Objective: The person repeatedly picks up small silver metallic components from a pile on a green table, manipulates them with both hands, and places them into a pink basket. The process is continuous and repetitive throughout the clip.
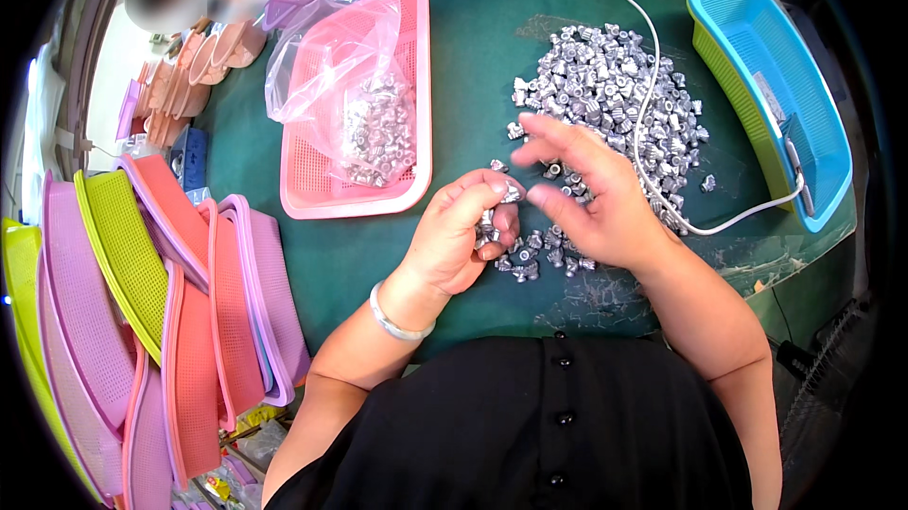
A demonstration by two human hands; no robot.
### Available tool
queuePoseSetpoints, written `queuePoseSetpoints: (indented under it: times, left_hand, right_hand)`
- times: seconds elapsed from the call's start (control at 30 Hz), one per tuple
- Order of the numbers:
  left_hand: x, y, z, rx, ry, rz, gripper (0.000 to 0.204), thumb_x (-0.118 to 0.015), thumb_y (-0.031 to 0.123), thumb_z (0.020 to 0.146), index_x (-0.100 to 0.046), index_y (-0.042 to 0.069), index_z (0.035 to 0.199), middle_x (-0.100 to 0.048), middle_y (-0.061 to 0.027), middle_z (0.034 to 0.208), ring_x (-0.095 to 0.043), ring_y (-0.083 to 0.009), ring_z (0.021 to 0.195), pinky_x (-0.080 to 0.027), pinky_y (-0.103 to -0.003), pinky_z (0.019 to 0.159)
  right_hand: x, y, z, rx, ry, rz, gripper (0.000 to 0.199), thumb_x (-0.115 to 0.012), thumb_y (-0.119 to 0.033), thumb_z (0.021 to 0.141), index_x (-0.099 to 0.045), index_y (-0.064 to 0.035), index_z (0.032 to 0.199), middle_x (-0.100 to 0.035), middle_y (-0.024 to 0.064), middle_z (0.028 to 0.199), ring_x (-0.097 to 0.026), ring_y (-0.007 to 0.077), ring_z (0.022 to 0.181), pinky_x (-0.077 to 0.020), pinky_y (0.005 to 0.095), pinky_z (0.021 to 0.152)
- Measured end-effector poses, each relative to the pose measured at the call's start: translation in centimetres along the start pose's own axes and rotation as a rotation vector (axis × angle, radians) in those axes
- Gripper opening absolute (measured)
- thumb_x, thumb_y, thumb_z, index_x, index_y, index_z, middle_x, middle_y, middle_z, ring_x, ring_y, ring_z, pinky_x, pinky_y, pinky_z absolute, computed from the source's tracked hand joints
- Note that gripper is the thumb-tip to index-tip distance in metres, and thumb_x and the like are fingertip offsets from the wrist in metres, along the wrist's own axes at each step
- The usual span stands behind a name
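Observation:
Small silver metal fittings [605, 75] lie heaped on the green tabletop, right of centre. My left hand [456, 231], with a pale bangle [397, 323] at the wrist, is closed around several of these fittings; one fitting [512, 192] shows between thumb and forefinger. Close on its right, my right hand [591, 193] hovers over the near side of the heap, thumb and fingers apart, and I see nothing held in it. Loose fittings [530, 259] lie below and between the two hands. What my left palm holds deeper inside is hidden.
A pink basket [422, 94] at the left holds a clear plastic bag of fittings [378, 136]. A blue-and-green basket [832, 146] stands at right. A white cable [653, 46] crosses the heap. Stacked coloured baskets [194, 311] crowd the left side. Another person sits far left.

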State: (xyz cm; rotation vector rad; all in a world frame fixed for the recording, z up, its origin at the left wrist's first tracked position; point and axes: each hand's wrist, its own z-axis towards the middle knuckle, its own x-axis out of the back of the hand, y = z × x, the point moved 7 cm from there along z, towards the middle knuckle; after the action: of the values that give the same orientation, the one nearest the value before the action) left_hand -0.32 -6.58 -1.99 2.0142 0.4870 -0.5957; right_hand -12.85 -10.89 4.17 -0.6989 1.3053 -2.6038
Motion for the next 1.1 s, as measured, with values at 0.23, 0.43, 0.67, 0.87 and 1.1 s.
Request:
queuePoseSetpoints:
  times: [0.23,0.43,0.67,0.87,1.1]
  left_hand:
    - [-1.9,0.0,-0.7,0.044,-0.219,-0.229,0.024,-0.049,0.026,0.088,-0.054,0.003,0.093,-0.054,-0.0147,0.083,-0.055,-0.0183,0.064,-0.039,-0.017,0.039]
    - [-3.6,5.6,-3.2,-0.146,-0.086,0.072,0.015,-0.054,0.017,0.088,-0.052,0.003,0.087,-0.053,-0.0078,0.074,-0.05,-0.0104,0.054,-0.031,-0.014,0.035]
    - [-4.5,21.2,-2.8,-0.744,0.32,0.861,0.02,-0.057,0.019,0.086,-0.056,0.002,0.096,-0.056,-0.0015,0.076,-0.05,-0.0064,0.06,-0.033,-0.017,0.044]
    - [0.3,22.8,2.7,-0.225,0.521,1.707,0.018,-0.057,0.016,0.083,-0.063,0.002,0.093,-0.061,-0.0057,0.076,-0.054,-0.0119,0.067,-0.044,-0.025,0.06]
    - [-6.5,20.5,-2.6,-1.077,0.477,1.821,0.019,-0.055,0.013,0.08,-0.063,0.001,0.092,-0.063,-0.0175,0.086,-0.061,-0.0338,0.082,-0.048,-0.038,0.075]
  right_hand:
    - [-1.6,0.7,-0.5,-0.009,-0.202,-0.735,0.047,-0.063,-0.009,0.07,-0.052,-0.0035,0.115,-0.048,0.0172,0.12,-0.039,0.0358,0.119,-0.0241,0.0497,0.102]
    - [-2.3,0.3,-1.0,0.063,-0.245,-0.718,0.04,-0.06,-0.005,0.069,-0.056,-0.0017,0.109,-0.049,0.0159,0.119,-0.04,0.0346,0.117,-0.028,0.045,0.101]
    - [-2.3,-0.2,-1.1,0.147,-0.231,-0.453,0.035,-0.06,0.0,0.067,-0.059,-0.0019,0.102,-0.056,0.0093,0.104,-0.05,0.0266,0.1,-0.038,0.038,0.089]
    - [-2.8,-0.1,-1.2,0.118,-0.289,-0.257,0.03,-0.058,0.001,0.069,-0.06,-0.0008,0.099,-0.06,0.011,0.089,-0.055,0.0278,0.088,-0.0416,0.037,0.08]
    - [-1.2,0.2,-1.0,0.134,-0.037,-0.616,0.035,-0.058,-0.001,0.071,-0.055,-0.0007,0.106,-0.059,0.0135,0.097,-0.05,0.0281,0.099,-0.0347,0.0395,0.091]
